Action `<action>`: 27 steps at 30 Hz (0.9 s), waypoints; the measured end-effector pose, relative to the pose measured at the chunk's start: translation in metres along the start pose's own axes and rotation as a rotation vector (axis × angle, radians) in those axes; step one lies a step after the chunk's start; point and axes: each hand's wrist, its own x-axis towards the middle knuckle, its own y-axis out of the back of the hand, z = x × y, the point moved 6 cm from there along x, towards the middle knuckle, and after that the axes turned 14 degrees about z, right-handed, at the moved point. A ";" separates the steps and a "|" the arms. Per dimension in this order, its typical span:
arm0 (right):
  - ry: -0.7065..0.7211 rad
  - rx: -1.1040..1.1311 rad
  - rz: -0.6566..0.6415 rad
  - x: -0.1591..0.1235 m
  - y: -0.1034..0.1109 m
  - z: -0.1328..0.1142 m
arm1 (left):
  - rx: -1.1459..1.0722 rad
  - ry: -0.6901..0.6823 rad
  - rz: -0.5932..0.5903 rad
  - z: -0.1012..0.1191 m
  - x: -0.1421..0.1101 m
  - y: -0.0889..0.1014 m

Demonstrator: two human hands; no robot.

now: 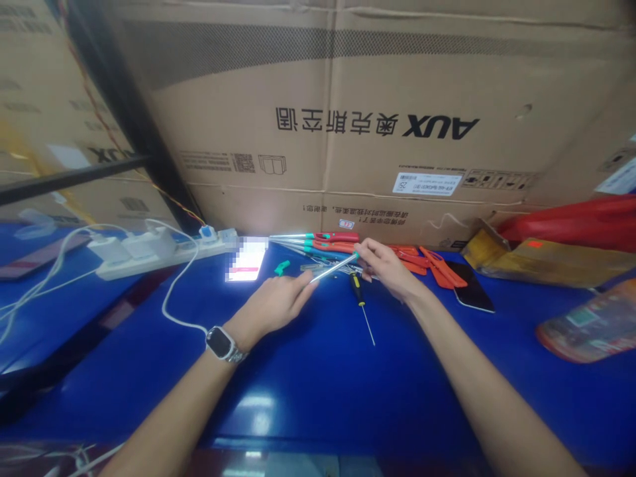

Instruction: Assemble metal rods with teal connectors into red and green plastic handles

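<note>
A slim silver metal tube [334, 268] with a green collar at its right end slants between my two hands above the blue tabletop. My left hand [278, 301], with a watch [221, 343] on the wrist, is closed around its lower left end. At the green end, the fingers of my right hand [385, 264] pinch the tube. Behind it lie several long-nosed lighters [332, 237] with red, orange and blue handles. Just below my right hand rests a black and yellow screwdriver [358, 291]. A small green plastic piece [282, 267] sits beyond my left hand.
A white power strip [163, 258] with plugs and cables stands left, beside a lit phone [247, 260]. Orange handle parts [442, 268], a dark phone [470, 288], a tape-covered carton [536, 260] and a plastic jar [589, 324] are right. A big cardboard box [348, 73] forms the back.
</note>
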 end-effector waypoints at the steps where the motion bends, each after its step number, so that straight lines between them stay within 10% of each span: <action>1: -0.009 0.018 -0.017 0.000 0.002 -0.001 | -0.004 -0.004 0.000 0.000 0.000 0.000; 11: -0.112 0.089 -0.214 -0.001 0.017 -0.001 | -0.026 -0.055 -0.015 -0.002 -0.001 -0.004; 27: -0.088 0.285 -0.045 -0.003 0.001 0.005 | 0.016 -0.015 -0.004 -0.004 0.001 -0.004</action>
